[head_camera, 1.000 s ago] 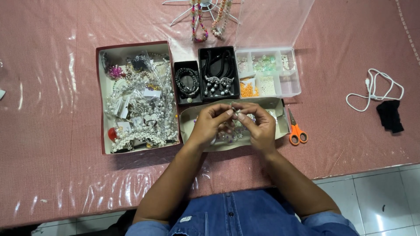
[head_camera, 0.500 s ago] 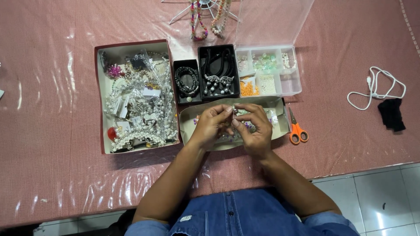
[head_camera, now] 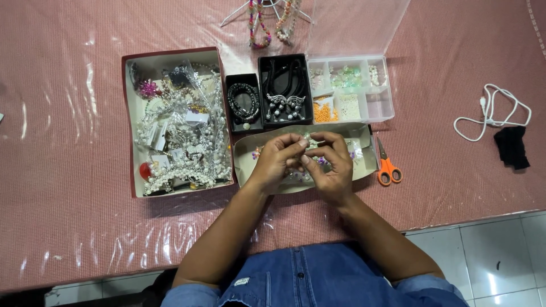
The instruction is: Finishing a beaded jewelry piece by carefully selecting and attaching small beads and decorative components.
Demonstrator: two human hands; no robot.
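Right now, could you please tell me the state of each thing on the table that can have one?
Clear plastic compartment box: lid open.
Large white-lined cardboard box: open, heaped with pearly jewellery.
Orange-handled scissors: closed, lying flat.
White cable: loosely coiled.
Left hand and right hand: pinching a small beaded piece.

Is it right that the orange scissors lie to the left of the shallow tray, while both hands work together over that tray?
Not quite. In the head view, the orange scissors lie to the right of the shallow tray, not the left. The left hand and right hand do work together over it.
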